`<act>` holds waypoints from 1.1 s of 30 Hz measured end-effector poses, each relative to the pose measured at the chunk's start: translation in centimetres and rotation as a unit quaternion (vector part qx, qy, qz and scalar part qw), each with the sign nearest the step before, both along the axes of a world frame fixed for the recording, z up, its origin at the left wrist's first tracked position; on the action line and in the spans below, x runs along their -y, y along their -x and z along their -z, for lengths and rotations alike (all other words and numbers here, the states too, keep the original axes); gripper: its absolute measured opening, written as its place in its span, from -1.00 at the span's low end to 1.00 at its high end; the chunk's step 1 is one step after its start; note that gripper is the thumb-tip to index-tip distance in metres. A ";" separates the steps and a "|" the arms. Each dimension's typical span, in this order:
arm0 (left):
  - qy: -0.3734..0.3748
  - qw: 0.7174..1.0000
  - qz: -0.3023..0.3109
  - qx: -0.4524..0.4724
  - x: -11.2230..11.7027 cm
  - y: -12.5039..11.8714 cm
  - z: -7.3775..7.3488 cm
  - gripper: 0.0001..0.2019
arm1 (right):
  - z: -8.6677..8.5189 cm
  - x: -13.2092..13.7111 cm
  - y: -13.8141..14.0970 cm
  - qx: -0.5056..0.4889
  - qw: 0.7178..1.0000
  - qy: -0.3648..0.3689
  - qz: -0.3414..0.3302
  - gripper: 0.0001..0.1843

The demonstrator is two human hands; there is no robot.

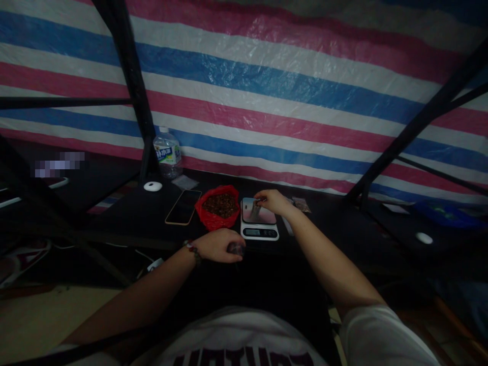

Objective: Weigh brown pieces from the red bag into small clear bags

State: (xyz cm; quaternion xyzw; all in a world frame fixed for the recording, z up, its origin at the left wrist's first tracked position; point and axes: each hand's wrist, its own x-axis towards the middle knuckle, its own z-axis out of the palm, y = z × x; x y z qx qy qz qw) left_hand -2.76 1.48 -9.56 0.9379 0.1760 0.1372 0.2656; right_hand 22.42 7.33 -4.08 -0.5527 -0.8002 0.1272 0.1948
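Observation:
My left hand (219, 245) is closed around a small, see-through, plastic-looking item (236, 248) in front of the kitchen scale. A white digital scale (247, 233) with a shiny, mirror-like plate (249, 211) stands on the black table. Over the right side of that plate is my right hand (272, 202), its fingertips pinched together and pointing down. Whatever lies between them is too small to make out. Left of the scale, an open red plastic bag (217, 220) holds many small brown pieces (220, 204), perhaps dried grains or seeds.
A phone (183, 207) lies left of the red bag. Behind it are a white oval device (153, 186), a flat clear bag (185, 182) and a plastic bottle (166, 152). A small filled packet (302, 205) lies right of the scale. Black metal posts (137, 96) frame the table.

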 end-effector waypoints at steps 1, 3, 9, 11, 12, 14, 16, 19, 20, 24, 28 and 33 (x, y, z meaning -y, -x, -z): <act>0.000 1.000 -0.001 -0.003 0.0 0.0 0.0 -0.69 | -0.1 0.0 0.0 0.000 1.000 -0.002 0.000 -0.75; 0.001 1.000 -0.003 -0.008 0.0 0.0 -0.1 -0.69 | -0.1 0.0 -0.2 -0.003 1.000 -0.006 0.000 -0.76; 0.001 1.000 -0.005 -0.012 0.1 -0.1 -0.3 -0.68 | 0.7 -0.6 -0.9 -0.021 0.999 -0.035 -0.004 -0.71; -0.001 1.000 -0.007 -0.011 0.1 -0.1 -0.4 -0.68 | 0.9 -0.8 -1.3 -0.040 0.999 -0.036 0.007 -0.66; -0.002 1.000 -0.005 -0.010 0.1 -0.1 -0.4 -0.69 | 1.0 -0.9 -1.5 -0.051 0.998 -0.034 0.017 -0.64; -0.003 1.000 -0.003 -0.007 0.1 0.0 -0.4 -0.69 | 0.9 -1.0 -1.7 -0.071 0.996 -0.034 0.041 -0.61; -0.002 1.000 -0.001 -0.007 0.1 0.0 -0.4 -0.69 | 0.5 -0.9 -1.5 -0.080 0.994 -0.051 0.058 -0.60; 0.000 1.000 -0.003 -0.004 0.1 -0.1 -0.4 -0.69 | -0.3 -0.6 0.1 -0.054 0.995 -0.083 0.032 -0.66; 0.000 1.000 -0.003 -0.003 0.1 -0.1 -0.4 -0.69 | -0.6 -0.6 1.0 -0.027 0.996 -0.085 0.006 -0.69; -0.018 1.000 -0.017 0.008 0.0 -0.2 -0.3 -0.71 | -0.8 -1.1 5.0 0.162 0.984 -0.047 -0.063 -0.74; -0.047 0.993 -0.094 0.047 -0.2 -0.5 0.1 -0.73 | 0.2 -2.4 8.1 0.297 0.955 0.007 -0.004 -0.73; -0.053 0.989 -0.123 0.061 -0.2 -0.9 0.8 -0.72 | 1.9 -3.8 10.3 0.325 0.944 0.045 0.020 -0.72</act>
